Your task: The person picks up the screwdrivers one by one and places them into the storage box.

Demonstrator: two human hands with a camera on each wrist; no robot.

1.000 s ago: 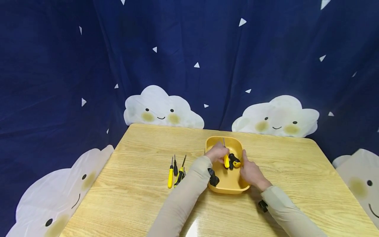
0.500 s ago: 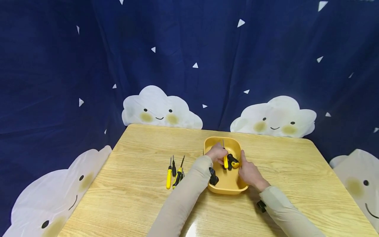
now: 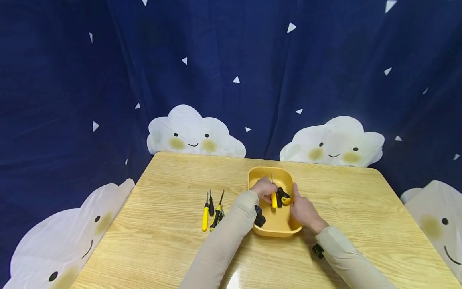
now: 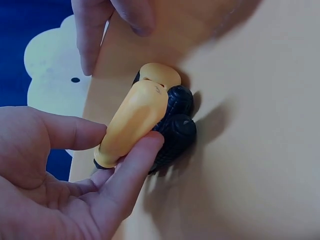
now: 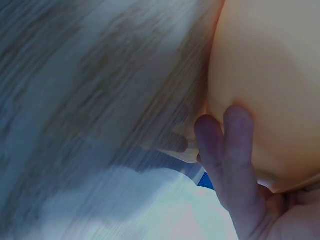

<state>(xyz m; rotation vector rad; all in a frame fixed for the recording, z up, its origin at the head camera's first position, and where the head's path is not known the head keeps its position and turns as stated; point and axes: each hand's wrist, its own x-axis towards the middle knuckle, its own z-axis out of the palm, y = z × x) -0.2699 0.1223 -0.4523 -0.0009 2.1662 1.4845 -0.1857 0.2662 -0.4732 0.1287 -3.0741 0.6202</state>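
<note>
My left hand (image 3: 263, 188) reaches into the yellow bin (image 3: 278, 233) and pinches a screwdriver by its yellow handle (image 4: 135, 117) between thumb and fingers. The blade points toward the far side of the bin. Right beside it in the bin lie black-handled tools (image 4: 181, 132) and a black tool with a yellow end (image 3: 286, 200). My right hand (image 3: 304, 208) grips the right wall of the bin at the rim. In the right wrist view, fingers (image 5: 238, 132) press against the outside of that wall.
Left of the bin, on the wooden table (image 3: 173, 257), lie a yellow screwdriver (image 3: 205, 216), a small black screwdriver (image 3: 211, 206) and a yellow-and-black screwdriver (image 3: 216, 214); the left sleeve (image 3: 223, 241) passes close by them. A blue curtain (image 3: 216, 48) hangs behind the table.
The left hand has lowered the yellow screwdriver slightly, its handle shifting toward the near side of the bin. The right hand keeps its hold on the wall. The head view has drifted a little.
</note>
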